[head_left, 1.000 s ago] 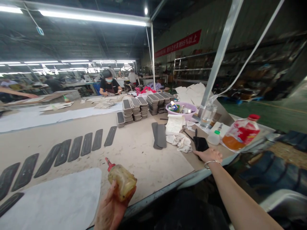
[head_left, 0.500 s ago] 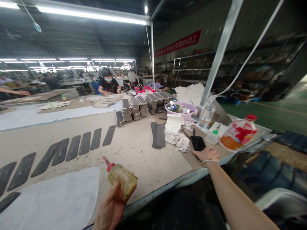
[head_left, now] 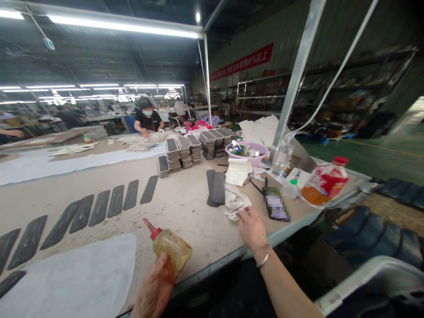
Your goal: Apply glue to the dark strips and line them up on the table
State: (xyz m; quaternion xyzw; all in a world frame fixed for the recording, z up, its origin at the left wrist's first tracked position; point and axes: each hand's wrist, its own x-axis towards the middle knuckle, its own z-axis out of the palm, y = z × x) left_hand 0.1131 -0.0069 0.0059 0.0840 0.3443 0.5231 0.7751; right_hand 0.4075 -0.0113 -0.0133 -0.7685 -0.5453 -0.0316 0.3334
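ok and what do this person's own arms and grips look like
The left grip and right grip are ungloved. The right forearm shows no sleeve, with a slim silvery bangle at the wrist.

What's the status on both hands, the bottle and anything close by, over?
Left hand gripping bottle, tilted, red nozzle foremost. Right hand at cloth, grip unclear. Phone on table, right of that hand.

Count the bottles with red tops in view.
2: a squeeze bottle held in the left hand, and a larger bottle just right of the green-capped bottle. Others may be hidden in the background.
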